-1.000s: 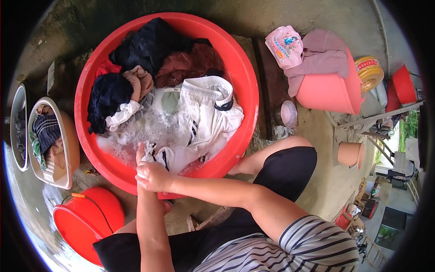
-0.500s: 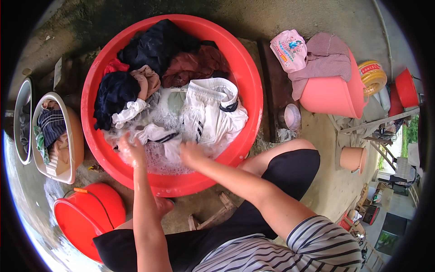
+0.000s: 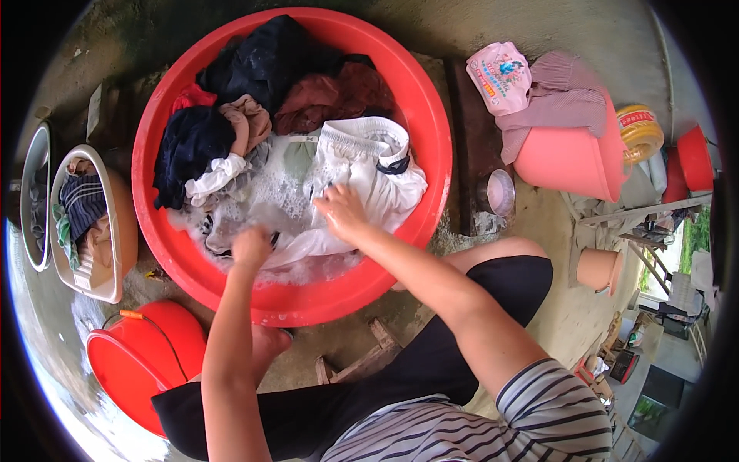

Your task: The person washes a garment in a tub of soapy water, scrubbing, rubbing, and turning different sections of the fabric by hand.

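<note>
White shorts (image 3: 377,186) with an elastic waistband and dark trim lie soaked in suds inside a large red tub (image 3: 433,108). At the tub's near left, my left hand (image 3: 252,246) is closed on a wet, foamy part of the white cloth, its fingertips partly hidden. My right hand (image 3: 342,213) grips the shorts near their middle, fingers curled into the fabric. Dark clothes (image 3: 265,65), a maroon garment (image 3: 335,100), a navy one (image 3: 192,150) and a small white piece (image 3: 215,179) heap around the tub's far and left sides.
On the left stand a beige basket (image 3: 115,231) of clothes and a red bucket (image 3: 146,346). To the right, a pink bucket (image 3: 566,165) carries a checked cloth (image 3: 562,92) and a pink pouch (image 3: 499,77). A small metal bowl (image 3: 500,192) sits beside the tub.
My right hand has moved up and right onto the shorts. My left hand has shifted slightly right and down and is now more closed. The white cloth between them is stretched out.
</note>
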